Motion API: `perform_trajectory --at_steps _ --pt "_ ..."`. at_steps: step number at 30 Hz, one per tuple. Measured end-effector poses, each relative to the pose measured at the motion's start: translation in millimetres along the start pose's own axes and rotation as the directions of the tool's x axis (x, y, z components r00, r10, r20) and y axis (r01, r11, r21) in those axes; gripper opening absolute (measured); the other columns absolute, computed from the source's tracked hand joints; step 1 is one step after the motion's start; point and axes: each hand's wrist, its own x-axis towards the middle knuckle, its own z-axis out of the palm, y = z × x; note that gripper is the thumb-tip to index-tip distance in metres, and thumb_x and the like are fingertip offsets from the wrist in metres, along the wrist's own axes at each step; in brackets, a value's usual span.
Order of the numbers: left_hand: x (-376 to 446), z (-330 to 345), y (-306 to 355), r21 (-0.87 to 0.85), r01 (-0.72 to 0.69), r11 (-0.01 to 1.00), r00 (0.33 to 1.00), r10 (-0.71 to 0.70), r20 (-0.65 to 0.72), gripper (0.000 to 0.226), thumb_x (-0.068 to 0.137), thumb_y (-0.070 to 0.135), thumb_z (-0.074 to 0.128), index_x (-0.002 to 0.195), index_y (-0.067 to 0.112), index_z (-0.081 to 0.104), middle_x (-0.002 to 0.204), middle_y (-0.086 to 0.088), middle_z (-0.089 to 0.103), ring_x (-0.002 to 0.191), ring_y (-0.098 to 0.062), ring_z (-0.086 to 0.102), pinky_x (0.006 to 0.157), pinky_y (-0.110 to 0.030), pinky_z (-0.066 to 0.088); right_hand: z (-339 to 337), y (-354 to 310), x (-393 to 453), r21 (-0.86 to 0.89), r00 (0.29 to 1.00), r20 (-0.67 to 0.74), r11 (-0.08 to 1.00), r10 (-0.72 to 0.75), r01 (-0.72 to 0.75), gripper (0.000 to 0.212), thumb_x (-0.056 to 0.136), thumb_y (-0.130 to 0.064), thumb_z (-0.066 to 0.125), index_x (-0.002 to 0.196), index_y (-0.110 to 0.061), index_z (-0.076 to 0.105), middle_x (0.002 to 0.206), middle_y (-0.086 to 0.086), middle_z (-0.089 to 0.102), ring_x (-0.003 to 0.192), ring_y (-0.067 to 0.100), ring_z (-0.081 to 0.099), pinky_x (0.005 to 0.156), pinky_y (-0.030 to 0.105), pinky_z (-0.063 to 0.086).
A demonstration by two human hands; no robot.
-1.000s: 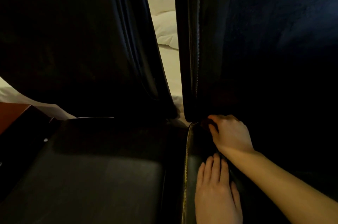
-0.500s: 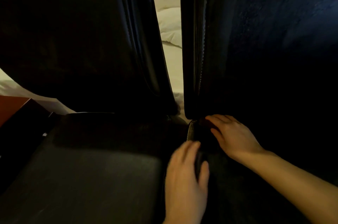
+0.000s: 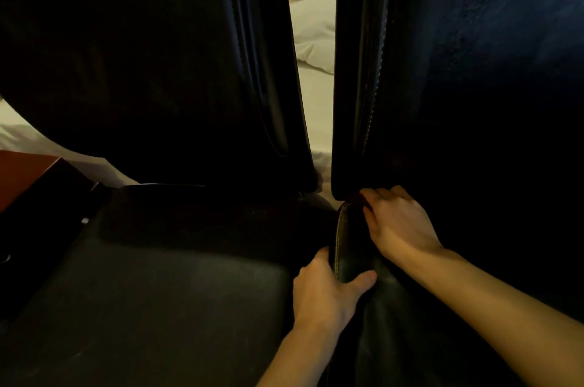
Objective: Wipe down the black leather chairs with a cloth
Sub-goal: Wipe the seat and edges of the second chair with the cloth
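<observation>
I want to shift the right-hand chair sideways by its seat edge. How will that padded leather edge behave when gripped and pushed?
Probably somewhat slippery: the right chair's seat edge has a smooth sheen. It likely gives a little, since the left hand wraps around a rounded, stitched, padded rim. The tall backrest suggests a fairly heavy chair that slides rather than tips when pushed low.

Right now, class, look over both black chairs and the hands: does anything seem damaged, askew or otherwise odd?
No damage or spill shows. One oddity: no cloth can be made out. The right hand presses into the right chair where seat meets backrest; the left hand grips that seat's stitched edge. The left chair looks intact.
</observation>
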Motion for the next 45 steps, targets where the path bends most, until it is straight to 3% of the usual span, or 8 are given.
perform_trajectory --at_steps 5,14,20,28,33,36,41,45 --pt "3.4 -5.5 -0.7 0.021 -0.011 1.0 0.999 0.01 0.039 0.049 0.073 0.054 0.082 0.116 0.035 0.067 0.099 0.018 0.073 0.095 0.001 0.065 0.081 -0.014 0.05 -8.7 6.9 -6.5 -0.006 0.975 0.038 0.975 -0.221 0.221 0.043 0.101 -0.03 0.038 0.144 -0.028 0.039 0.14 -0.006 0.052 0.125 0.02 0.046 0.092 0.032 0.049" --pt "4.4 -7.3 0.0 0.008 -0.005 1.0 0.998 0.004 0.056 0.046 0.073 0.056 0.081 0.112 0.035 0.067 0.096 0.017 0.072 0.091 0.001 0.065 0.077 -0.016 0.051 -12.8 -14.2 6.1 -0.034 0.991 0.102 0.995 -0.091 0.094 0.042 0.096 -0.025 0.046 0.137 -0.034 0.04 0.136 -0.007 0.05 0.123 0.021 0.044 0.087 0.029 0.043" --pt "-1.1 -10.6 -4.7 -0.035 -0.015 0.999 0.997 0.018 0.072 0.051 0.07 0.066 0.077 0.113 0.043 0.061 0.097 0.02 0.071 0.093 0.002 0.063 0.08 -0.019 0.05 -20.9 -3.3 -20.6 0.038 0.955 0.118 0.962 -0.273 0.27 0.046 0.099 -0.027 0.042 0.144 -0.036 0.035 0.145 -0.012 0.042 0.129 0.018 0.039 0.092 0.031 0.046" --pt "-6.3 -6.3 -41.2 -0.517 0.04 0.855 0.989 0.041 0.143 0.034 0.103 0.044 0.046 0.136 0.051 0.051 0.125 0.028 0.064 0.118 0.008 0.058 0.109 -0.024 0.04 -2.3 -2.8 2.2 0.086 0.988 0.072 0.988 -0.136 0.13 0.045 0.097 -0.025 0.046 0.141 -0.034 0.042 0.142 -0.012 0.046 0.123 0.017 0.043 0.09 0.029 0.047" --pt "-6.2 -5.4 -44.1 -0.602 0.025 0.798 0.984 0.086 0.154 0.033 0.103 0.028 0.049 0.128 0.049 0.055 0.12 0.029 0.067 0.112 0.01 0.061 0.096 -0.015 0.047 -18.3 4.7 -12.0 0.193 0.961 0.159 0.962 -0.227 0.196 0.048 0.103 -0.042 0.024 0.15 -0.033 0.027 0.154 -0.014 0.026 0.137 0.011 0.025 0.112 0.025 0.025" --pt "-5.4 -10.9 -41.4 -0.623 0.009 0.782 0.982 0.111 0.153 0.032 0.102 0.024 0.051 0.127 0.044 0.057 0.115 0.027 0.069 0.104 0.013 0.063 0.079 -0.006 0.048 -30.0 7.3 -24.9 0.268 0.925 0.191 0.924 -0.328 0.273 0.044 0.102 -0.038 0.032 0.147 -0.039 0.031 0.151 -0.021 0.029 0.137 0.003 0.025 0.113 0.02 0.022" --pt "-1.1 -18.2 -43.9 -0.655 0.061 0.753 0.973 0.101 0.207 0.034 0.102 0.022 0.052 0.131 0.039 0.059 0.119 0.019 0.071 0.109 -0.002 0.067 0.08 -0.015 0.054 -14.2 -4.5 -23.5 0.199 0.972 0.134 0.966 -0.193 0.164 0.048 0.099 -0.034 0.044 0.146 -0.04 0.032 0.15 -0.017 0.034 0.138 0.006 0.029 0.112 0.024 0.027" --pt "2.0 -17.5 -47.9 -0.608 0.027 0.793 0.974 0.115 0.194 0.035 0.101 0.031 0.053 0.133 0.046 0.056 0.128 0.018 0.067 0.117 -0.002 0.064 0.1 -0.026 0.051 -5.0 -16.1 2.1 0.117 0.989 0.072 0.986 -0.128 0.119 0.042 0.099 -0.03 0.045 0.141 -0.035 0.043 0.143 -0.01 0.042 0.128 0.015 0.042 0.097 0.027 0.043"
